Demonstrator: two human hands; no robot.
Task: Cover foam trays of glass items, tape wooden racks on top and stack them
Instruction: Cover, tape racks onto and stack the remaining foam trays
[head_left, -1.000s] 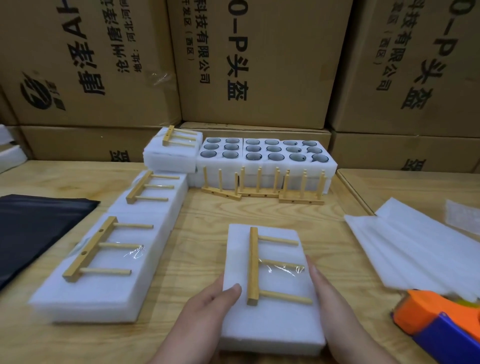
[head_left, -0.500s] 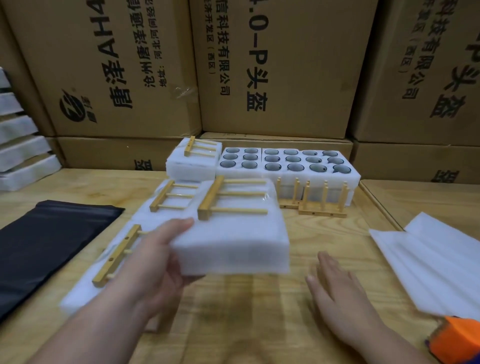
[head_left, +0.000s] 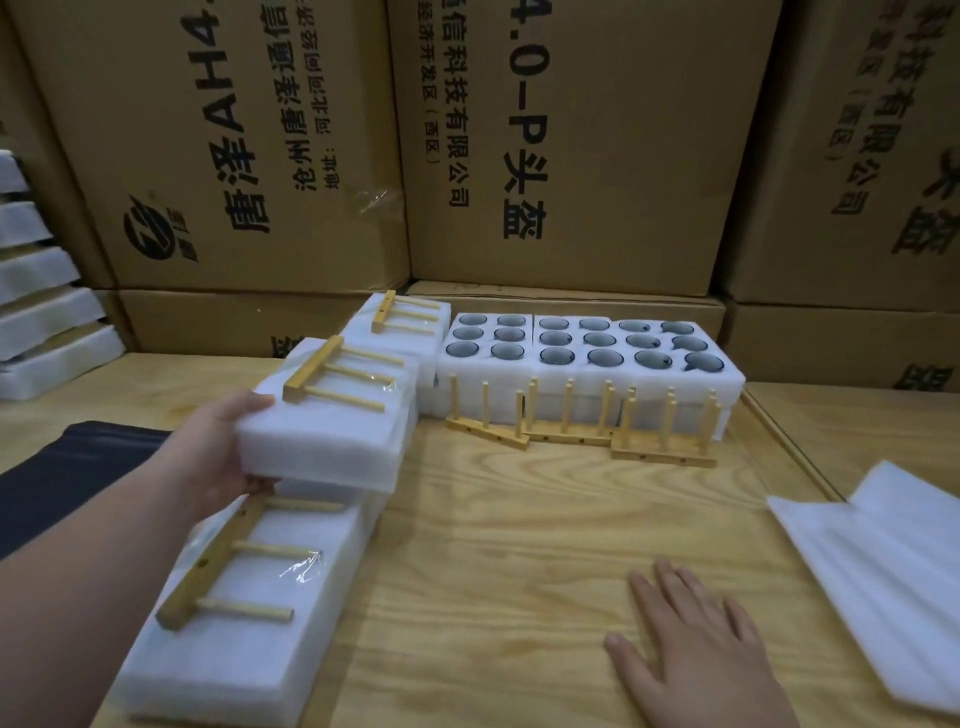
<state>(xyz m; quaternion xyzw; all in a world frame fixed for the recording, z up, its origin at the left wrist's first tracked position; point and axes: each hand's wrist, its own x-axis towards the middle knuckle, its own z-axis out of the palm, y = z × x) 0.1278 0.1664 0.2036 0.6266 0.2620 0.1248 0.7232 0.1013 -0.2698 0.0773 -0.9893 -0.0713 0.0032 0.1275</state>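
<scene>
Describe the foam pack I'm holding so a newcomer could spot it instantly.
Start at the long foam row along the table's left. Above its far half sits a covered foam pack, a wooden rack taped on top. It alone is gripped by the left hand.

We see soft, even indoor light with faint shadows on the pale wooden desk (head_left: 519, 545). Wide-angle bending curves the brown cardboard boxes (head_left: 571, 130) at the edges; clear tape (head_left: 301, 569) glints slightly.

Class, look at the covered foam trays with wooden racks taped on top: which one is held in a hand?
The middle tray, gripped by the left hand above the row; the others lie untouched.
</scene>
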